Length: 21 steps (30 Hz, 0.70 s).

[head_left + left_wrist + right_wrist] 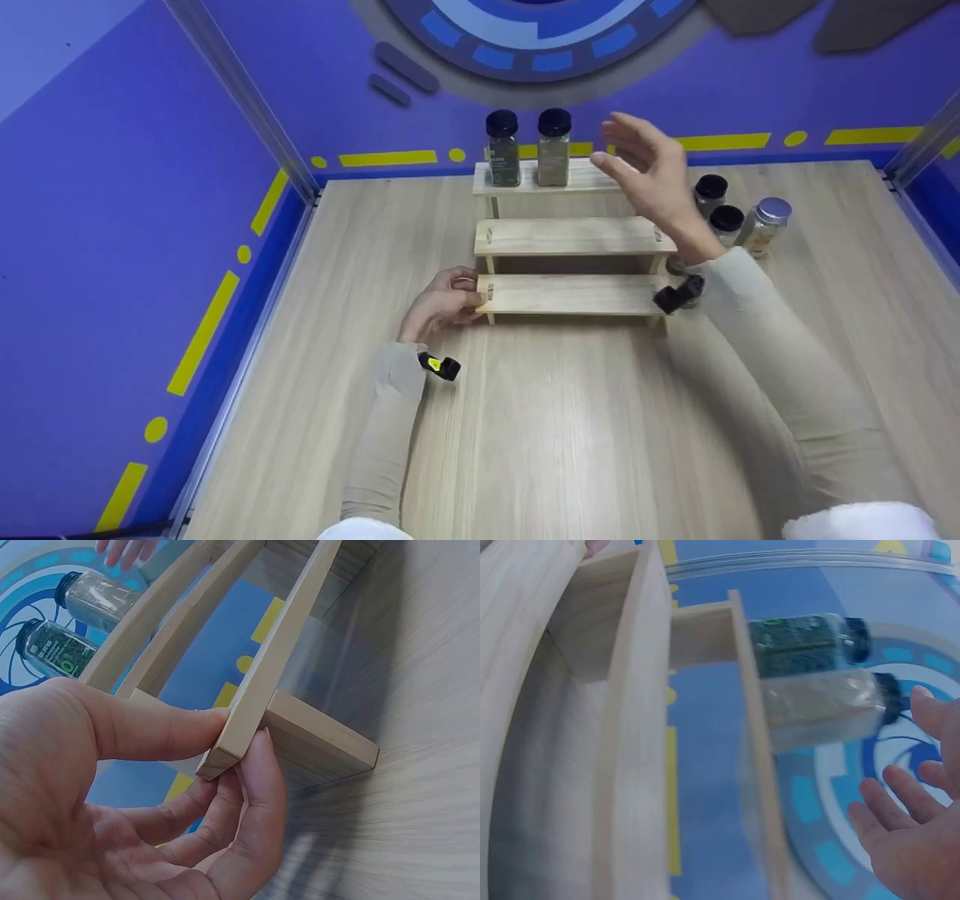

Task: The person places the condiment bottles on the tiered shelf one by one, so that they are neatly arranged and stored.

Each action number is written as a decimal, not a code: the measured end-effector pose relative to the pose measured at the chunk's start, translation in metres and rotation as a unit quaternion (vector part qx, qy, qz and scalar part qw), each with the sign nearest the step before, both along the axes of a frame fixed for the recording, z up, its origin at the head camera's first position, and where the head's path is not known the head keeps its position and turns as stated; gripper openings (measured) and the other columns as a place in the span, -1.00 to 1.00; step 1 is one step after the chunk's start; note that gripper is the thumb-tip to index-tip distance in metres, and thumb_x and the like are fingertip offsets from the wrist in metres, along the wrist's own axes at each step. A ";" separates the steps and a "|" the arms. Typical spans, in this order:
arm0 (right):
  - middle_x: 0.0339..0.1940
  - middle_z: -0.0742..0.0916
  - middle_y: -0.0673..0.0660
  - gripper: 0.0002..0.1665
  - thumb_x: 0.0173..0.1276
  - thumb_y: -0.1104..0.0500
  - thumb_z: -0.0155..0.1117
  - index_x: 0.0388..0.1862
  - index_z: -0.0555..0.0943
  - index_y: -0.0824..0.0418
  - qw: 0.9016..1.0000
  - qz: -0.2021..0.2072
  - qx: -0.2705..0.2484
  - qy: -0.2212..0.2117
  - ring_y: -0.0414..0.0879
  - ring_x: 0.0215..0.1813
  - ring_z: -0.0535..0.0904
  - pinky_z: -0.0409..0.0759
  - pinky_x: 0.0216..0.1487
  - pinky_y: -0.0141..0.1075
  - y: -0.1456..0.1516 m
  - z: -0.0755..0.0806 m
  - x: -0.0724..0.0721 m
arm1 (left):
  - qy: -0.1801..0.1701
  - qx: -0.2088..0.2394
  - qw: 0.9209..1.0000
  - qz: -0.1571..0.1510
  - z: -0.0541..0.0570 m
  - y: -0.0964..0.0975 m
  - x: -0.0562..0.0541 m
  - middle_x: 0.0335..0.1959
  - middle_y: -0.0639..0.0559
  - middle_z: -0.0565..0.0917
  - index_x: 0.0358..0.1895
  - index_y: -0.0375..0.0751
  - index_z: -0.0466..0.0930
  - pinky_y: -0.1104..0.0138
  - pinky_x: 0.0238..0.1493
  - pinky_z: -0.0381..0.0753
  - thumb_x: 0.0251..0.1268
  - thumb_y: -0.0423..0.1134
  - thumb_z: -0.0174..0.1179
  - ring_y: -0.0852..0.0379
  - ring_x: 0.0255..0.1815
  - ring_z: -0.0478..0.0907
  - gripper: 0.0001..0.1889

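A three-tier wooden shelf rack point(574, 294) stands on the table. My left hand point(442, 300) pinches the left end of its lowest board point(259, 682) between thumb and fingers. On the top tier, toward the left, stand two spice jars with black lids: one with dark green contents point(504, 154) and one with grey-beige contents point(553, 154). My right hand point(649, 169) hovers above the right part of the top tier, fingers spread and holding nothing. In the right wrist view its fingers point(911, 799) are apart from the beige jar point(825, 709).
Right of the rack, several more jars stand on the table, partly hidden by my right forearm: black-lidded ones point(710, 193) and one with a silver lid point(772, 214). Blue panels point(135, 262) with yellow marks border the table at the back and sides.
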State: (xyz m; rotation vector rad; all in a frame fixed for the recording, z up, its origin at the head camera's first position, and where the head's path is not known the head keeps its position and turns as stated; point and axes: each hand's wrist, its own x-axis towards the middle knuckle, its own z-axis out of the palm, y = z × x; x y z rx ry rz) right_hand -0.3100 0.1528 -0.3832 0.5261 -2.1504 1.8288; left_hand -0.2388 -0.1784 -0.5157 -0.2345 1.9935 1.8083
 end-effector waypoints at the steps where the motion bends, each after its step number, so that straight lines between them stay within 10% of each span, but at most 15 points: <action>1: 0.39 0.69 0.28 -0.30 0.41 0.24 0.53 0.49 0.53 0.25 1.000 -0.003 0.005 0.004 0.10 0.42 0.62 0.55 0.53 -0.14 0.007 0.002 0.004 | -0.001 0.000 1.000 0.000 0.000 0.000 0.000 0.09 -0.15 0.66 0.33 -0.26 0.47 0.23 -0.09 0.78 0.35 -0.53 0.29 0.03 -0.09 0.68 -0.50; 9: 0.35 0.72 0.26 -0.38 0.44 0.28 0.48 0.46 0.58 0.23 0.997 -0.036 0.057 0.030 -0.04 0.34 0.67 0.62 0.42 -0.29 0.061 -0.008 0.038 | -0.005 0.007 1.000 0.002 0.001 -0.001 0.000 0.09 -0.15 0.65 0.35 -0.26 0.45 0.23 -0.04 0.79 0.36 -0.53 0.28 0.03 -0.09 0.67 -0.49; 21: 0.32 0.72 0.31 -0.36 0.41 0.39 0.47 0.45 0.57 0.30 0.996 -0.062 0.071 0.006 -0.24 0.29 0.68 0.62 0.32 -0.49 0.122 -0.070 0.074 | 0.000 0.009 1.000 0.010 -0.001 0.002 -0.001 -0.01 -0.08 0.65 0.30 -0.29 0.48 0.30 -0.21 0.76 0.32 -0.56 0.29 0.07 -0.15 0.67 -0.51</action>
